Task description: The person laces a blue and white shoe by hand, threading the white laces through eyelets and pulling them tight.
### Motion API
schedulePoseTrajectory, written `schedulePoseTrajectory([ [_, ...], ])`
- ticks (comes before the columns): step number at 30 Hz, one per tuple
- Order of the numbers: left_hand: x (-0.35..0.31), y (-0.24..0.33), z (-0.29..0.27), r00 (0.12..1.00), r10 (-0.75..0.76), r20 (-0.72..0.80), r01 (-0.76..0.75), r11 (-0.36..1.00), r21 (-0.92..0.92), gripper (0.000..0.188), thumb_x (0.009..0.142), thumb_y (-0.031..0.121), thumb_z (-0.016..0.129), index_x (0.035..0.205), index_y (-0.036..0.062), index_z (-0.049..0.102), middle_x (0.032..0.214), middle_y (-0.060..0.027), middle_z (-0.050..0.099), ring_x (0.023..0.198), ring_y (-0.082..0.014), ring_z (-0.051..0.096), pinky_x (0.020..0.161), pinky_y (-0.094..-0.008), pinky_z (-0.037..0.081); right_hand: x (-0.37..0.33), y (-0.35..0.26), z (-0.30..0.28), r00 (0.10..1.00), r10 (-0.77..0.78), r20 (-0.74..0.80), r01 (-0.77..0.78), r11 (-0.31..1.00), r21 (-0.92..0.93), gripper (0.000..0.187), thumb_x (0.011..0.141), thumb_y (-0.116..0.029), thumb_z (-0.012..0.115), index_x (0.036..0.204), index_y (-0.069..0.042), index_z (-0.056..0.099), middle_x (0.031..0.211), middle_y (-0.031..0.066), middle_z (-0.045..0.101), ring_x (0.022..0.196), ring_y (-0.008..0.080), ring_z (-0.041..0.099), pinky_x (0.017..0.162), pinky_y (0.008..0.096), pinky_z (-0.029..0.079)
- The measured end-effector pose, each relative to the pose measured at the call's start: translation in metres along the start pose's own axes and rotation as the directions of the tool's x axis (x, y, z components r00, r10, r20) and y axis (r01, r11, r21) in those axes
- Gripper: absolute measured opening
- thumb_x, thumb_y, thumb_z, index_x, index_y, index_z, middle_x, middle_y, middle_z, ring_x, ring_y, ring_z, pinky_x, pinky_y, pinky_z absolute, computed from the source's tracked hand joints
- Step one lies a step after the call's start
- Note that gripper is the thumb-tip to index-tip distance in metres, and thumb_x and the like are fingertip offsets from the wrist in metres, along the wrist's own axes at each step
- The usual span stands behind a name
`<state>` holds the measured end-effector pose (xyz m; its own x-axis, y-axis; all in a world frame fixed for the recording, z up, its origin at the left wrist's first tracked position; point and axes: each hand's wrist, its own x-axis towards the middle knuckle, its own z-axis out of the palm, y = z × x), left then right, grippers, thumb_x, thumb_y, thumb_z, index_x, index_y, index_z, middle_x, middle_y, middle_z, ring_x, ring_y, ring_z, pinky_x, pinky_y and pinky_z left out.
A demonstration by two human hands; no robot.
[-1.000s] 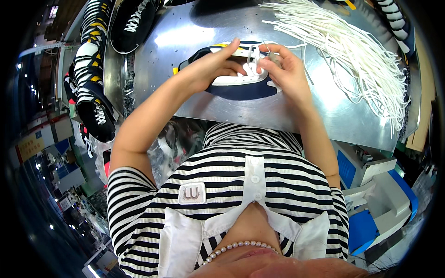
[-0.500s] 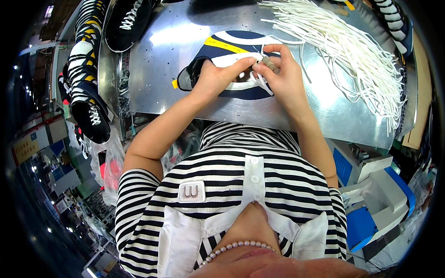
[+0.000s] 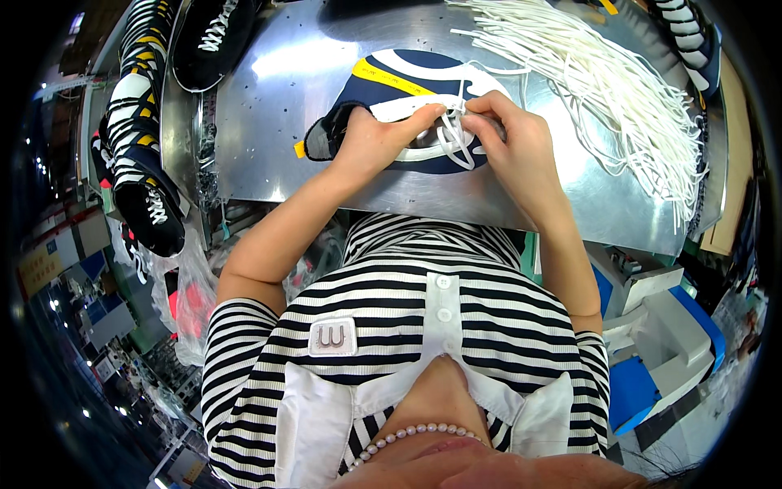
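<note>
A navy, white and yellow shoe upper [image 3: 393, 80] lies on the metal table in front of me. My left hand [image 3: 368, 145] grips it at the collar and eyelet edge, thumb on top; its other fingers are hidden inside the upper. A white shoelace [image 3: 456, 147] runs through the eyelet area and hangs in loose loops over the opening. At the toe-side end of the eyelets, the thumb and index finger of my right hand [image 3: 520, 138] pinch the lace. The other right fingers are curled and mostly hidden.
A large heap of white laces [image 3: 603, 98] spreads over the right side of the metal table [image 3: 269, 147]. Stacked shoe uppers [image 3: 134, 122] line the left edge, beside a black laced upper [image 3: 212, 41]. A grey and blue bin [image 3: 660, 350] stands below right.
My right fingers have shifted from a small beige-handled tool to the lace, and the tool no longer shows. More lace now loops over the opening. My left hand keeps its grip.
</note>
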<state>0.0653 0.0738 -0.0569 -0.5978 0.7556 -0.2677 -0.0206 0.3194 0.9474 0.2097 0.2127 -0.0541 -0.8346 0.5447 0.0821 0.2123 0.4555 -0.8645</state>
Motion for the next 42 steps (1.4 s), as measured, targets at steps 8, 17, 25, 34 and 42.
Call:
schedulePoseTrajectory([
  [8,0.001,-0.004,-0.005,0.994,-0.065,0.092,0.067,0.998,-0.015,0.017,0.09,0.018,0.071,0.1,0.0041,0.07,0.085,0.0001,0.071,0.07,-0.0036,0.061,0.056,-0.02,0.044,0.015,-0.003,0.001,0.984,-0.097,0.153,0.133,0.959,-0.25,0.011,0.088,-0.016,0.063,0.093,-0.006,0.064,0.079,0.013,0.07,0.071,0.0343,0.067,0.062,0.0433,0.051],
  [17,0.008,0.0,-0.017,0.959,-0.164,0.232,0.18,0.983,-0.049,0.026,0.096,0.026,0.059,0.088,0.0048,0.072,0.071,0.001,0.064,0.056,-0.0054,0.05,0.06,-0.0205,0.041,0.022,-0.015,-0.015,0.971,0.037,0.235,0.049,0.936,-0.349,0.016,0.092,-0.018,0.061,0.096,-0.003,0.059,0.082,0.017,0.069,0.078,0.0367,0.068,0.066,0.0462,0.05],
  [25,0.017,0.012,-0.006,0.948,-0.277,0.159,0.291,0.954,-0.073,0.034,0.085,0.016,0.077,0.114,0.0021,0.066,0.094,-0.0013,0.068,0.082,-0.0093,0.061,0.077,-0.0246,0.05,0.031,0.044,0.031,0.988,-0.059,-0.14,0.078,0.988,0.133,0.019,0.097,-0.021,0.059,0.108,-0.006,0.058,0.091,0.0136,0.07,0.081,0.0331,0.068,0.07,0.0389,0.051],
  [34,0.021,0.015,-0.034,0.775,-0.251,0.581,0.461,0.852,-0.248,0.027,0.086,0.019,0.073,0.104,-0.0003,0.066,0.079,0.0009,0.059,0.067,-0.0068,0.048,0.067,-0.0204,0.043,0.036,0.036,0.039,0.986,-0.063,-0.157,0.027,0.975,-0.223,0.02,0.099,-0.021,0.056,0.109,-0.003,0.053,0.096,0.0162,0.069,0.082,0.0376,0.067,0.071,0.0447,0.052],
  [42,-0.046,0.126,-0.137,0.883,0.469,0.024,-0.146,0.323,-0.935,0.007,0.081,-0.003,0.064,0.087,0.0015,0.063,0.095,-0.0066,0.066,0.077,-0.015,0.061,0.067,-0.0268,0.049,0.041,0.045,0.049,0.969,0.011,-0.248,-0.074,0.967,-0.244,0.022,0.099,-0.022,0.055,0.108,-0.002,0.054,0.097,0.017,0.07,0.083,0.0384,0.067,0.073,0.0464,0.052],
])
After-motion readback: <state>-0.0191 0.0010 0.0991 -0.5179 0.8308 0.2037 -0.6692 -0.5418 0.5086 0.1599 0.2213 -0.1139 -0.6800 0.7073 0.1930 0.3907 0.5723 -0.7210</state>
